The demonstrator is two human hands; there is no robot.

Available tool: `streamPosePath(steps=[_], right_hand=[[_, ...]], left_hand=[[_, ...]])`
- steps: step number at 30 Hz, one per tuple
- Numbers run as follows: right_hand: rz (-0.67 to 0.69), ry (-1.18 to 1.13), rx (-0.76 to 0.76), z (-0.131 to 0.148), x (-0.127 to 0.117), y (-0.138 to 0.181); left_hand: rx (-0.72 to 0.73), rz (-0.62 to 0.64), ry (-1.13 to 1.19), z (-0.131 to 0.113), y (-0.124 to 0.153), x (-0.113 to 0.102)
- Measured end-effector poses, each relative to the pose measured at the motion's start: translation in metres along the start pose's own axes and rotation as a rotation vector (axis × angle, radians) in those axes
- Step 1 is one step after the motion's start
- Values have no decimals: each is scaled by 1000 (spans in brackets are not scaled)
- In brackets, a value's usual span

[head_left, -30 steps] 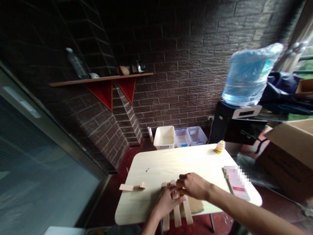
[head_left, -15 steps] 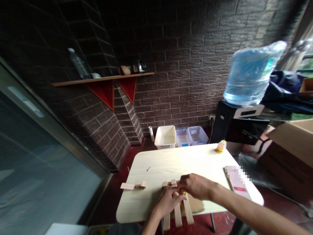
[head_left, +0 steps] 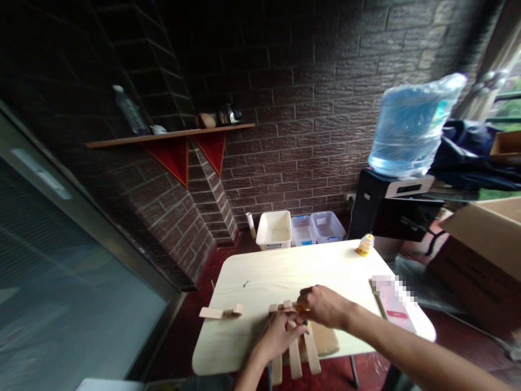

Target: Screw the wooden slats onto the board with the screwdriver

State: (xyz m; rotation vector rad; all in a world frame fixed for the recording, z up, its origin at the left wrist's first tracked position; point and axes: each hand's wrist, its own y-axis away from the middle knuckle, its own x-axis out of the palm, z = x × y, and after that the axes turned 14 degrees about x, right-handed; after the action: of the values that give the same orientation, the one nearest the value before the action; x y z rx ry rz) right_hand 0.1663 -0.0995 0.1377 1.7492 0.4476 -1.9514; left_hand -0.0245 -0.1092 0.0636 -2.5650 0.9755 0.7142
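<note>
A small frame of pale wooden slats (head_left: 293, 355) lies at the near edge of the light wooden table (head_left: 285, 271), its ends overhanging the edge. My left hand (head_left: 279, 335) rests on the slats, fingers curled over one of them. My right hand (head_left: 321, 305) is closed just above, pinching a small yellow-and-dark tool whose tip shows by the slats. A brown cardboard piece (head_left: 325, 339) lies under the frame.
Loose wooden pieces (head_left: 220, 312) lie at the table's left edge. A small yellow bottle (head_left: 365, 245) stands at the far right corner, a booklet (head_left: 393, 303) on the right. Plastic bins (head_left: 299, 228) sit on the floor beyond; a water dispenser (head_left: 407, 163) and cardboard box (head_left: 480, 255) stand right.
Both hands stay on the slat frame with only slight shifts; the camera view has wobbled a little.
</note>
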Motion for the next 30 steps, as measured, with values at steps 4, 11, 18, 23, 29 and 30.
streamPosePath(steps=[4, 11, 18, 23, 29, 30], right_hand=[[-11, -25, 43, 2, -2, 3], [-36, -64, 44, 2, -2, 10], [-93, -82, 19, 5, 18, 16], [-100, -150, 6, 3, 21, 20], [-162, -268, -11, -1, 31, 25], [-158, -287, -24, -2, 33, 26]], left_hand=[[-24, -4, -9, -5, 2, -3], [-18, -5, 1, -2, 0, -3], [34, -29, -37, 15, 1, 4], [85, -58, -27, 24, 2, 10], [154, -68, 3, 28, 3, 17], [161, -68, -10, 29, 4, 18]])
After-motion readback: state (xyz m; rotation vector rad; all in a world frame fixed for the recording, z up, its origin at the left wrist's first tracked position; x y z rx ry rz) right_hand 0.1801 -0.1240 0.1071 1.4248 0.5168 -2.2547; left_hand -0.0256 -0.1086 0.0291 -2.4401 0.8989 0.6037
